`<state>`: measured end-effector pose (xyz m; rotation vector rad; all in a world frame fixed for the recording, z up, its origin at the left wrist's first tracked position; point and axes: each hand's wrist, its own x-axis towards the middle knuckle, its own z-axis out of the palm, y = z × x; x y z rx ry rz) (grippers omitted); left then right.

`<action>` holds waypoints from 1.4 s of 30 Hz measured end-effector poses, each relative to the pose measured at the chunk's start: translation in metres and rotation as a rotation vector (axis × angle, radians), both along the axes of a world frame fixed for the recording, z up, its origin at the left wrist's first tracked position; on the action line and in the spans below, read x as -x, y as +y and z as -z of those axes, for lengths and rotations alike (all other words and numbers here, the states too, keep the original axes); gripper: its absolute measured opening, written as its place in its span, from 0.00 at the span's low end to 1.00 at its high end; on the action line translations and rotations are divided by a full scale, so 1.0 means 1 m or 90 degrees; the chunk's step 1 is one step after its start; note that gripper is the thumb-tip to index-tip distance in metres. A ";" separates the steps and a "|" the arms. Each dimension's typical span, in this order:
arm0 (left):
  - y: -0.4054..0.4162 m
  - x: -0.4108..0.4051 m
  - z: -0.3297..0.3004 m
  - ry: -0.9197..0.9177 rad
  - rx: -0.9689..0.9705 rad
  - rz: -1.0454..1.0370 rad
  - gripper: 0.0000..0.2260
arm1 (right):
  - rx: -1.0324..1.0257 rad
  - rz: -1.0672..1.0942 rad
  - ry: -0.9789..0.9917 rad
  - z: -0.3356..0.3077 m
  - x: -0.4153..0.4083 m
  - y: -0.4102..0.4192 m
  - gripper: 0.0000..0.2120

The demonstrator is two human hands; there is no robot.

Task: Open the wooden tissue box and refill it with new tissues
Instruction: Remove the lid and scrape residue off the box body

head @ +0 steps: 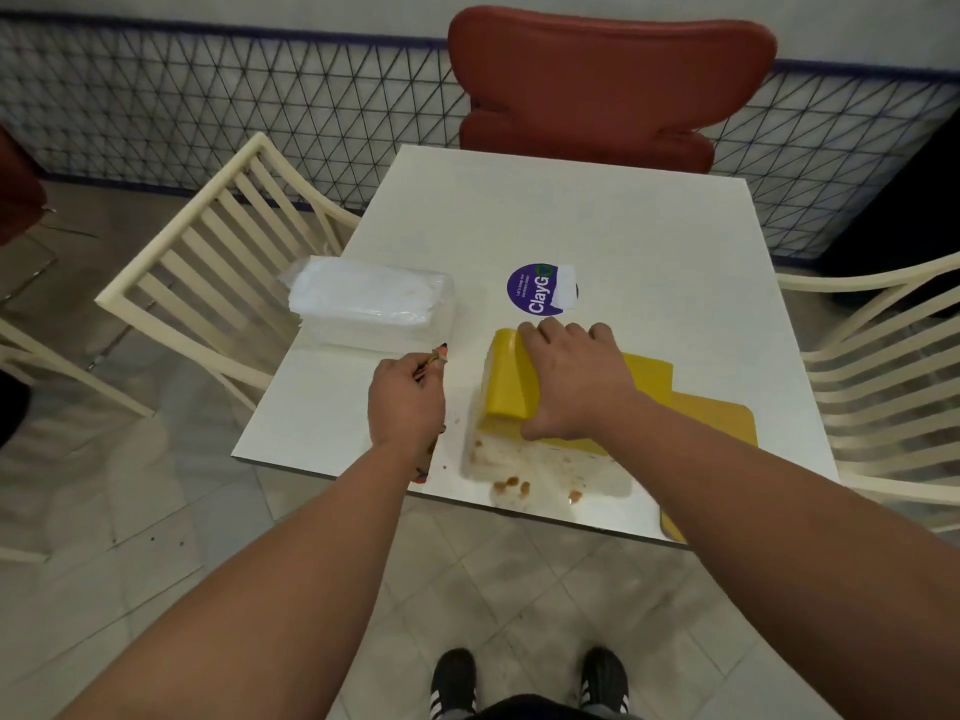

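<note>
White and square, the table (pixel 649 241) stands on a pale tiled floor beside a wall faced with dark diamond-pattern mesh. Near its front edge sits the yellow tissue box (pixel 511 379), smooth and round-cornered, with a flat yellow panel (pixel 719 420) lying just beside and partly under it. The right hand (pixel 571 379) is clamped over the box top, fingers curled across the far edge and thumb on the near side. Brown crumbs and smears mark the tabletop in front of the box. The left hand (pixel 408 400), just left of the box, is closed around a small thin object that I cannot identify. Farther left lies a clear-wrapped pack of white tissues (pixel 371 298). Behind the box, a round purple sticker (pixel 535 288) reads "ClayGo". 2 cream slatted chairs (pixel 208 262) flank the table; a red chair (pixel 608 80) stands opposite.
</note>
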<state>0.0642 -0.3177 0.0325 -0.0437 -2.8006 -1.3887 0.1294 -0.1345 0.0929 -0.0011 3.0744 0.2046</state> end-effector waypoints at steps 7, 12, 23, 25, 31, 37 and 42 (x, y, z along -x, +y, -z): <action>0.010 0.000 -0.015 -0.170 -0.181 -0.006 0.11 | 0.259 0.008 0.088 -0.030 -0.023 0.044 0.54; 0.030 -0.013 -0.025 -0.254 -0.404 0.001 0.05 | 0.450 0.047 0.109 -0.013 -0.045 0.059 0.53; 0.053 -0.038 -0.044 -0.122 -0.335 0.038 0.05 | 0.474 0.051 0.132 -0.021 -0.068 0.067 0.54; 0.055 -0.040 -0.046 -0.108 -0.315 0.041 0.05 | 0.445 0.046 0.107 -0.024 -0.069 0.068 0.56; 0.063 -0.047 -0.050 -0.074 -0.244 0.062 0.06 | 0.392 0.064 0.095 -0.028 -0.073 0.072 0.55; 0.066 -0.050 -0.056 -0.049 -0.186 0.077 0.07 | 0.390 0.066 0.110 -0.023 -0.075 0.077 0.56; 0.058 -0.049 -0.066 0.020 -0.118 0.094 0.08 | 0.390 0.057 0.110 -0.020 -0.075 0.079 0.55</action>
